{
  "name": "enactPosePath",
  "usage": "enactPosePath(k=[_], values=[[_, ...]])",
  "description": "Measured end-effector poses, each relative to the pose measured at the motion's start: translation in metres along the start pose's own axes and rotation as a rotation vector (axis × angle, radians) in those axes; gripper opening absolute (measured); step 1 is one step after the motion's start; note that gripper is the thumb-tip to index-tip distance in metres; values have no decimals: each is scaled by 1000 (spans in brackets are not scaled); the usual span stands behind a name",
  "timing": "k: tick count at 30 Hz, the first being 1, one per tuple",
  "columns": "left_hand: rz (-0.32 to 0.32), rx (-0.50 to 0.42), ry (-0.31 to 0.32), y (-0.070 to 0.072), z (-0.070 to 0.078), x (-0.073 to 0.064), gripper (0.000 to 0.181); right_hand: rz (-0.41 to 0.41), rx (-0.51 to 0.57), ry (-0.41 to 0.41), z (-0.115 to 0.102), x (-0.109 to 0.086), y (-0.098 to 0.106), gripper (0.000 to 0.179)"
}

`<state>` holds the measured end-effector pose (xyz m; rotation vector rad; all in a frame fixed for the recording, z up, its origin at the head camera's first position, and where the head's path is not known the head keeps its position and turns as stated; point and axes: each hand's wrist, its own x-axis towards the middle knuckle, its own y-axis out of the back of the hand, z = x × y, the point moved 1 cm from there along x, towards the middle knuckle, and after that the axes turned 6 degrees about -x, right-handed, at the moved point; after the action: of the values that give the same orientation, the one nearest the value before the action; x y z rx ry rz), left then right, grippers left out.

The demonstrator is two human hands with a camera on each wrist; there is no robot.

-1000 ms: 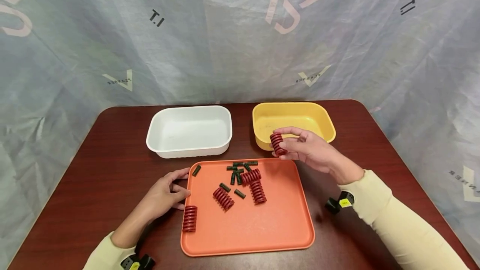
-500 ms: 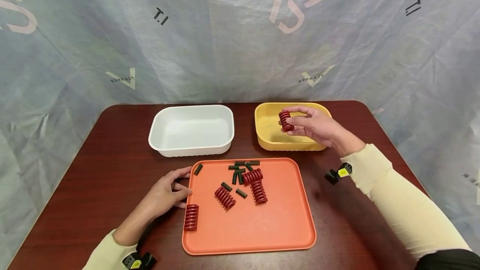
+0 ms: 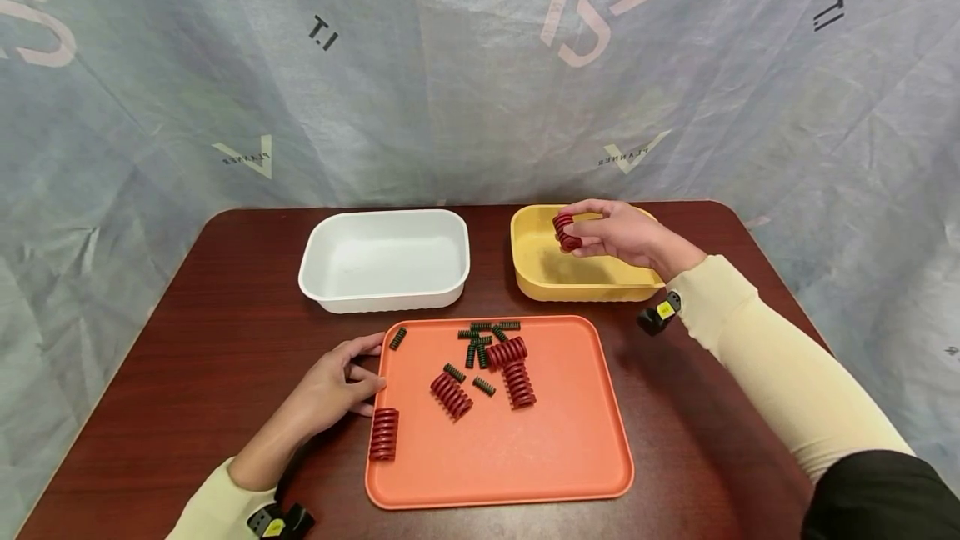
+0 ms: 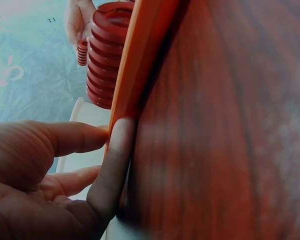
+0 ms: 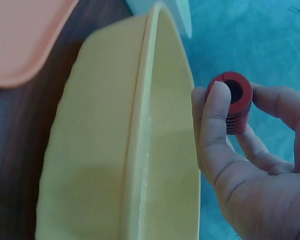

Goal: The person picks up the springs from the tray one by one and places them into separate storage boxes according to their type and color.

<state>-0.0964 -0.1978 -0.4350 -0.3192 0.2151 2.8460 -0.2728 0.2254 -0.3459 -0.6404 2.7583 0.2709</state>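
My right hand (image 3: 618, 233) holds a red coil spring (image 3: 567, 233) over the yellow bin (image 3: 592, 293), pinched between thumb and fingers. In the right wrist view the spring's hollow end (image 5: 235, 91) faces the camera, beside the bin's rim. My left hand (image 3: 330, 386) grips the left rim of the orange tray (image 3: 555, 457), with fingertips on both sides of the rim in the left wrist view. On the tray lie larger red springs, one (image 3: 384, 434) along the left edge near my left hand, one (image 3: 452, 396) in the middle, and a touching pair (image 3: 519, 383).
Several small dark green springs (image 3: 480, 342) are clustered at the tray's back, with one (image 3: 398, 338) in its back left corner. A white bin (image 3: 382, 303) stands behind the tray, left of the yellow one. A grey printed curtain (image 3: 450, 107) hangs behind the table (image 3: 187, 340).
My right hand has carried the red spring from the yellow bin's front edge up and back over the bin. The left hand stays at the tray's rim.
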Motion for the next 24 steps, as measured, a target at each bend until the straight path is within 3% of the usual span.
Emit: enactPosePath(k=[24], values=[[7,-3,-17,0,-2,0,66,-54,-228,-179,4,47,15,46]])
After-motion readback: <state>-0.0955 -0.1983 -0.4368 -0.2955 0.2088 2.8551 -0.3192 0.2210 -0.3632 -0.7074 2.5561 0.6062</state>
